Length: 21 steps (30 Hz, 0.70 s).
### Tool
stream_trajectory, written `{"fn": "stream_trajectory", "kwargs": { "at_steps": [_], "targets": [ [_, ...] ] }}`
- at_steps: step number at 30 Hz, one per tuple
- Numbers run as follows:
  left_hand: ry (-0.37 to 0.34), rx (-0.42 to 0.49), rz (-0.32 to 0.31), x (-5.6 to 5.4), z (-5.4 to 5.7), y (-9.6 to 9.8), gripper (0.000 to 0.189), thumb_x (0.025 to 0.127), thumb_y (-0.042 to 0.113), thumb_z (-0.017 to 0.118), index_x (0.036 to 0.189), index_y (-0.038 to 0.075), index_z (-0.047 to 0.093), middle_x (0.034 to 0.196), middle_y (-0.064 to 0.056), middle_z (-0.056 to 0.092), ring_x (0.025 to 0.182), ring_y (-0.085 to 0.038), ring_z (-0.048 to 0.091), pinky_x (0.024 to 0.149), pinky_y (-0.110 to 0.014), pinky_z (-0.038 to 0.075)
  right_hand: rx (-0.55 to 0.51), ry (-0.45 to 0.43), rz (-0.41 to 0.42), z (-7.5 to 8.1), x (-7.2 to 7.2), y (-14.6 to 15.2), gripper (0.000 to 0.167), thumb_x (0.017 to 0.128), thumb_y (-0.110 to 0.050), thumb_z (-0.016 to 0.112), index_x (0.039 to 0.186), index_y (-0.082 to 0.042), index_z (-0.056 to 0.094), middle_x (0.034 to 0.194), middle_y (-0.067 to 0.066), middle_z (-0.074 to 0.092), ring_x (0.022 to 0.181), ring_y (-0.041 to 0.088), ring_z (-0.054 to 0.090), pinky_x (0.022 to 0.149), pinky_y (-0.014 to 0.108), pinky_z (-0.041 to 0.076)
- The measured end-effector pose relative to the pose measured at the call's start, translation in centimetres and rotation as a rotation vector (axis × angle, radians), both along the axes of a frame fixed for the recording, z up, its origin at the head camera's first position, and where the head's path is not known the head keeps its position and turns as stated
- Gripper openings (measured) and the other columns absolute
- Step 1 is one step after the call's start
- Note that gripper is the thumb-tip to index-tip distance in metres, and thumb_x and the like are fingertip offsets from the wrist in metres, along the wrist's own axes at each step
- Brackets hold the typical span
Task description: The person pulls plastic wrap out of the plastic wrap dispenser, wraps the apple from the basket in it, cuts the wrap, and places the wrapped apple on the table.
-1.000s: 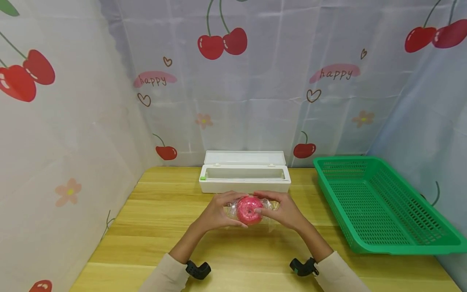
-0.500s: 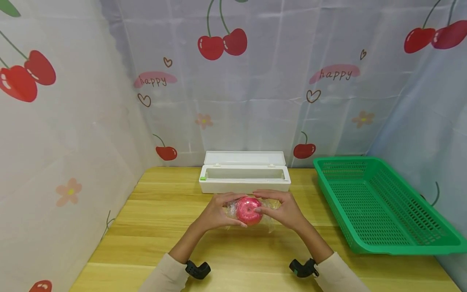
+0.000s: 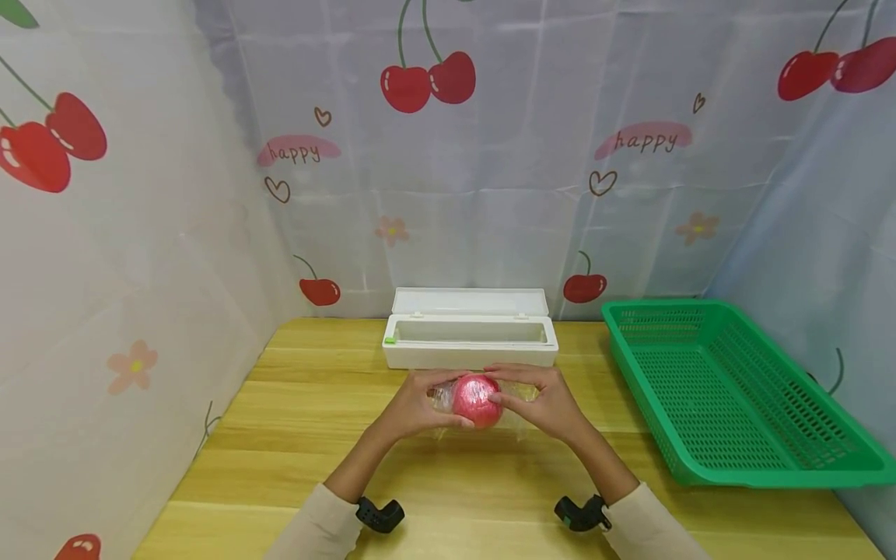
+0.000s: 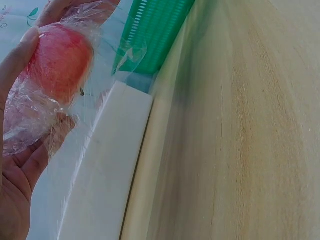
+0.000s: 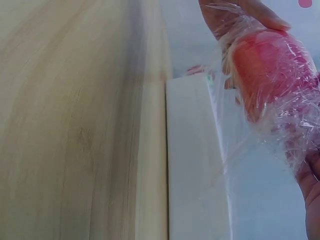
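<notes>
A pink-red apple (image 3: pixel 476 402) is held between both hands above the table, in front of the white box. Clear cling film (image 5: pixel 295 117) wraps it and bunches out loosely at both sides. My left hand (image 3: pixel 413 406) grips it from the left, thumb at the near side and fingers at the far side. From the right, my right hand (image 3: pixel 549 402) pinches it, with the thumb on the face toward me. In the left wrist view, a short dark stem (image 4: pixel 82 92) shows at the edge of the apple. The fingers' far ends are partly hidden.
Behind the hands stands a long white box (image 3: pixel 469 358), its lid (image 3: pixel 469 302) raised at the back. A green slotted basket (image 3: pixel 770 477) sits at the right. Cherry-print cloth (image 3: pixel 490 218) hangs around the wooden table (image 3: pixel 280 451).
The apple has turned in my hands: its dimpled stem end, facing me a second ago, has rolled out of the head view. Both hands stay in nearly the same place.
</notes>
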<state>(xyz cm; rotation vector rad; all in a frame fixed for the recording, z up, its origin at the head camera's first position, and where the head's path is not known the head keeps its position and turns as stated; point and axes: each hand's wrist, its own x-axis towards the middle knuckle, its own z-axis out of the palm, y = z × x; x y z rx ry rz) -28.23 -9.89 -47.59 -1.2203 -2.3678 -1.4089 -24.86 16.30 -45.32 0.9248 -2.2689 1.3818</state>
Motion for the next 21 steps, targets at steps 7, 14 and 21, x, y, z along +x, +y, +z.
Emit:
{"fn": "stream_trajectory", "kwargs": {
  "at_steps": [7,14,21],
  "targets": [
    [-0.047,0.018,0.008,-0.24,-0.34,0.05,0.066,0.073,0.038,0.093,0.132,0.023,0.068,0.124,0.009,0.071,0.109,-0.011,0.067,0.091,-0.031,0.058,0.033,-0.006,0.023,-0.29,-0.05,0.09,0.052,0.078,-0.023,0.091,0.126,-0.016,0.073,0.125,-0.001,0.071,0.121,0.023,0.065,0.101,0.048,0.053],
    [-0.11,0.028,0.044,-0.24,-0.19,0.01,0.058,0.075,0.039,0.091,0.127,0.022,0.072,0.116,0.01,0.073,0.102,-0.011,0.068,0.084,-0.031,0.06,0.09,0.001,0.032,-0.28,0.08,0.01,0.07,0.072,-0.032,0.094,0.135,-0.017,0.067,0.134,-0.002,0.066,0.126,0.024,0.061,0.101,0.05,0.052],
    [-0.178,0.047,0.048,-0.17,-0.09,-0.11,0.053,0.08,0.036,0.088,0.127,0.018,0.072,0.117,0.005,0.074,0.103,-0.013,0.069,0.085,-0.03,0.06,0.156,0.007,0.046,-0.21,0.12,-0.17,0.075,0.075,-0.027,0.093,0.142,-0.016,0.061,0.141,0.002,0.062,0.13,0.028,0.057,0.102,0.051,0.051]
  ]
}}
